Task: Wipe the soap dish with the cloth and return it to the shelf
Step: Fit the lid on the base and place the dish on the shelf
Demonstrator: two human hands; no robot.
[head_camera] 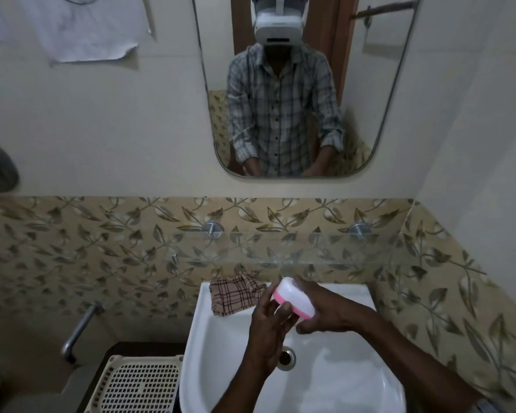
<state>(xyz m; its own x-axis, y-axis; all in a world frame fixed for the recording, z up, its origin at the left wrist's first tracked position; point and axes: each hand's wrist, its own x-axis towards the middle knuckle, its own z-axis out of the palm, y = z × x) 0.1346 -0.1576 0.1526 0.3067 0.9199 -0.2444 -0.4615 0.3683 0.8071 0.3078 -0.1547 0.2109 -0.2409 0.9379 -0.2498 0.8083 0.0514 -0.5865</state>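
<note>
A white soap dish point(292, 295) with a pink band is held tilted over the white sink point(325, 380), just below the glass shelf point(325, 248). My right hand point(331, 311) grips it from the right side. My left hand point(267, 329) holds its left end with thumb and fingertips. A brown checked cloth point(236, 295) lies on the back left rim of the sink, apart from both hands.
A mirror point(295, 84) hangs above the shelf and reflects a person in a checked shirt. A metal pipe point(78, 329) and a cream perforated plastic stool or basket point(137, 383) stand left of the sink. The drain point(286, 357) shows in the basin.
</note>
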